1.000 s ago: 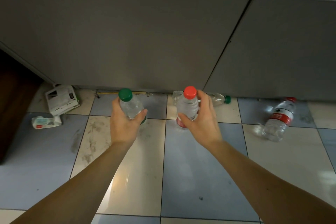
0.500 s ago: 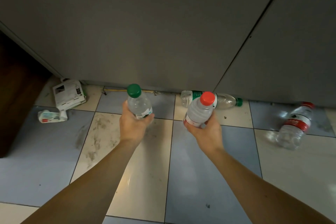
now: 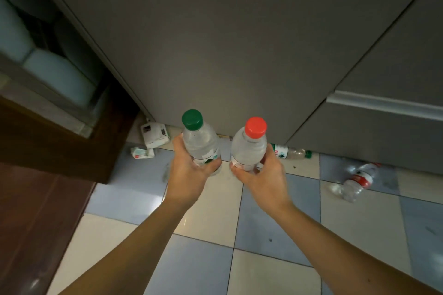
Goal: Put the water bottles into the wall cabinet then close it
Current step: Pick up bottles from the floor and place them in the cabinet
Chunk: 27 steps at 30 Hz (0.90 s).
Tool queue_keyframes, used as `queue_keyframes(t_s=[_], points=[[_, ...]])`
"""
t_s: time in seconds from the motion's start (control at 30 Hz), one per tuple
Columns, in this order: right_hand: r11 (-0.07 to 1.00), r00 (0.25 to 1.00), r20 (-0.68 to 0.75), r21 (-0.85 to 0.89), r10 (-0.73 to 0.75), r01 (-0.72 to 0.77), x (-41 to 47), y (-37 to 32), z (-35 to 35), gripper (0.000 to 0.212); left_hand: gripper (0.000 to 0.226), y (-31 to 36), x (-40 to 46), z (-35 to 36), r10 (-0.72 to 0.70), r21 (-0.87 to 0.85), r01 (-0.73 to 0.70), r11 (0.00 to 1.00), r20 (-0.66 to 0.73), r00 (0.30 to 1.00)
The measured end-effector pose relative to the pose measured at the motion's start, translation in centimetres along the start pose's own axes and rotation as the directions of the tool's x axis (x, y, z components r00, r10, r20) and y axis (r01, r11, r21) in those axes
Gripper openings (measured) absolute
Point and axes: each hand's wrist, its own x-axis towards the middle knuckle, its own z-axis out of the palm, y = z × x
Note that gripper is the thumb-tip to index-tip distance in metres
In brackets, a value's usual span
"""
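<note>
With the left hand (image 3: 189, 172) wrapped around the green-capped bottle (image 3: 200, 142) and the right hand (image 3: 261, 175) around the red-capped bottle (image 3: 249, 148), both upright before the grey cabinet door (image 3: 215, 43), carrying seems underway; next, an open cabinet compartment must be reached.

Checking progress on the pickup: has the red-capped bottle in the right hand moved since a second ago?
Yes. The red-capped bottle has risen off the floor tiles; its cap now overlaps the grey cabinet door.
</note>
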Motion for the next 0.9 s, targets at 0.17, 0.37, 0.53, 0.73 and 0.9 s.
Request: queue_keyframes(t_s=[0.17, 0.37, 0.53, 0.73, 0.9], points=[[0.999, 0.998, 0.057, -0.031, -0.025, 0.027, -4.4, -17.3, -1.8, 0.064, 0.081, 15.1, -3.4, -9.4, 0.064, 0.046, -0.066, 0.997, 0.041, 0.997], [0.992, 0.989, 0.080, -0.020, -0.121, 0.123, -7.7, -39.7, -3.5, 0.059, 0.072, 34.1, -5.2, -21.3, 0.230, -0.029, -0.228, 0.973, 0.082, 0.970], [0.974, 0.974, 0.051, 0.062, -0.222, 0.219, -10.3, -56.9, -5.1, 0.057, 0.069, 49.5, -5.8, -29.6, 0.431, -0.115, -0.423, 0.899, 0.061, 0.900], [0.926, 0.928, -0.032, 0.062, -0.370, 0.372, -11.7, -73.7, -9.1, 0.050, 0.063, 66.8, -5.3, -35.3, 0.602, -0.231, -0.577, 0.784, 0.054, 0.796], [0.868, 0.861, -0.154, 0.035, -0.485, 0.495, -10.6, -84.6, -14.6, 0.046, 0.062, 79.5, -4.6, -35.9, 0.683, -0.289, -0.651, 0.702, 0.014, 0.730]])
